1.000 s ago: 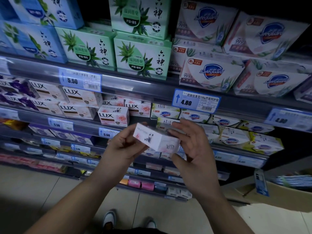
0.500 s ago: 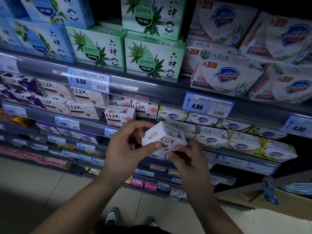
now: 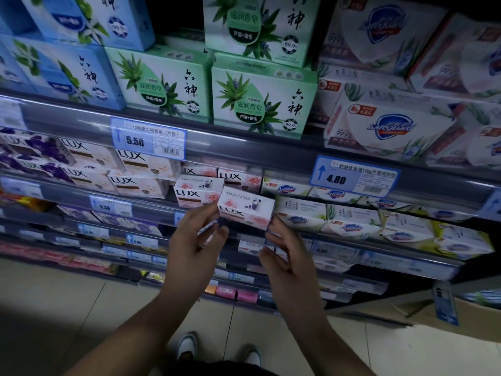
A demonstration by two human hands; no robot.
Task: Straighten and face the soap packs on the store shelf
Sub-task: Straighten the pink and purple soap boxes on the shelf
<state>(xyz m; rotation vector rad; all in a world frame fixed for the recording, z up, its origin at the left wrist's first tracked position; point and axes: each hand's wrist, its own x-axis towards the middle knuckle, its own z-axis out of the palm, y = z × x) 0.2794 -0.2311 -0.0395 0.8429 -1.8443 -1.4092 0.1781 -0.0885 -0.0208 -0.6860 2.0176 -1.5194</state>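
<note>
We see pink LUX soap pack (image 3: pixel 245 211) at shelf edge (image 3: pixel 151 210), logo forward, beside facing neighbour (image 3: pixel 198 192). Left hand (image 3: pixel 196 246), right hand (image 3: pixel 288 252) pinch its lower corners (fingers loosely curled). Seating remains; other rows look untidy.

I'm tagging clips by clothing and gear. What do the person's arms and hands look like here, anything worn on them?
Both forearms are bare, with no sleeves in view. The left hand and right hand wear no gloves; no rings, watch or wristband are visible in this dim view.
</note>
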